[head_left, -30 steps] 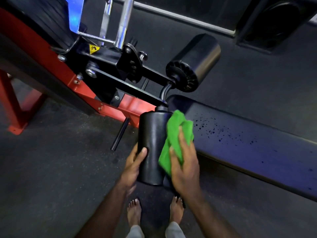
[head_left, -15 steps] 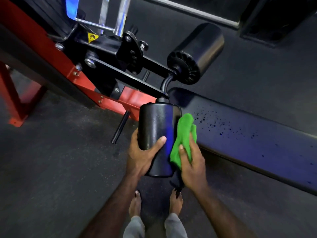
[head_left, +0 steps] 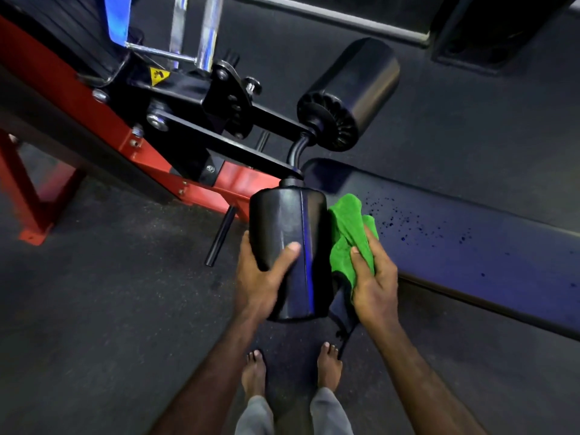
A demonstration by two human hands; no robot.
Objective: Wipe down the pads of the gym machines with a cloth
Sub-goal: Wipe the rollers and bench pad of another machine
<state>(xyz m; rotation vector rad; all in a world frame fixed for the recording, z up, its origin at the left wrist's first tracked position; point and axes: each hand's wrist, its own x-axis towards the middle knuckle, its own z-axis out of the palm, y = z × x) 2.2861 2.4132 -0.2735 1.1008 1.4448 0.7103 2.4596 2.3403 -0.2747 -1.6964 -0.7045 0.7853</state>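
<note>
The left hand [head_left: 263, 277] grips the near roller pad [head_left: 290, 246] from its left side, with the thumb laid across the front of the pad and the fingers curled behind it. One second ago this hand only touched the lower left edge of the pad; now it sits higher and wraps the pad more fully. The right hand [head_left: 373, 281] holds the green cloth [head_left: 348, 233], bunched under the fingers and thumb, and presses it on the right side of the pad. Earlier the cloth covered the front right face of the pad; now it has gone round to the side, between the pad and the long bench pad [head_left: 470, 243], and more of the shiny front of the roller shows. The bench pad carries small dark specks near the cloth. The second roller pad [head_left: 354, 92] stands further away on the same black arm, above the red frame [head_left: 78, 98]. Two bare feet stand on the dark floor [head_left: 110, 309] under the hands.
</note>
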